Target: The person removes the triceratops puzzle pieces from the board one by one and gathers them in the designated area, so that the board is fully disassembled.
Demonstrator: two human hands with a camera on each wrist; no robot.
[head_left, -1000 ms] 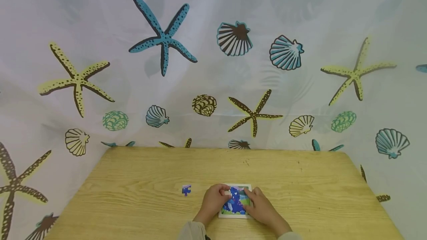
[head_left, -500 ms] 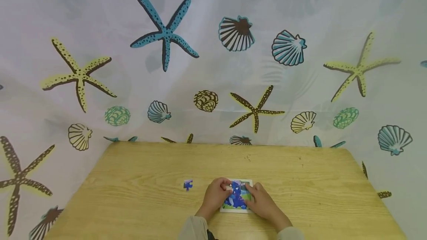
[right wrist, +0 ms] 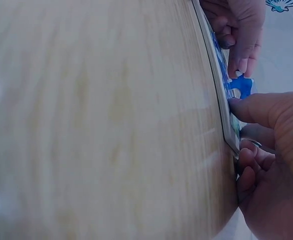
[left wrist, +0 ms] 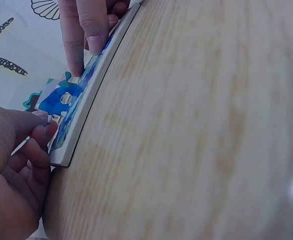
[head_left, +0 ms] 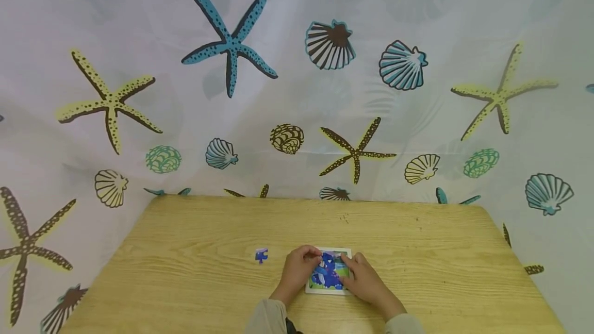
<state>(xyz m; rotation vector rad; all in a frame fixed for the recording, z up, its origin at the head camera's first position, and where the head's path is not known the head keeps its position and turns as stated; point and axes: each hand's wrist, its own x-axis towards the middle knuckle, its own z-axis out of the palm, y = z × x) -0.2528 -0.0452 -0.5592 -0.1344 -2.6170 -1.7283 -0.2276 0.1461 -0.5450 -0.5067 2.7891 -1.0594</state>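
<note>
Beige sleeves [head_left: 265, 318] lay nearest. Beyond them, L hand [head_left: 296, 273] pinched a raised piece [left wrist: 61, 102] betw. thumb & fingertip; it stood tilted above the puzzle [head_left: 327, 279] in its white frame [head_left: 325, 291]. R hand [head_left: 365, 281] rested thumb & forefinger on the puzzle's R side; other fingers curled nr. frame edge, but whether they gripped it could not be told.

Handling (est.): raised piece prob. light, thin & stiff; smooth face apt to slip, knobs might fray if forced. Best hold: opposite edges. Frame prob. light too; steady at rim.

Farther L, a loose piece [head_left: 260, 255] lay on the wooden table [head_left: 209, 251], apart from both hands. Patterned cloth [head_left: 287, 9] hung behind.

View diff.: only head cam. showed loose piece; L wrist cam. showed raised piece's tilt, unclear from head cam.; R wrist cam. put R thumb in front of it.
</note>
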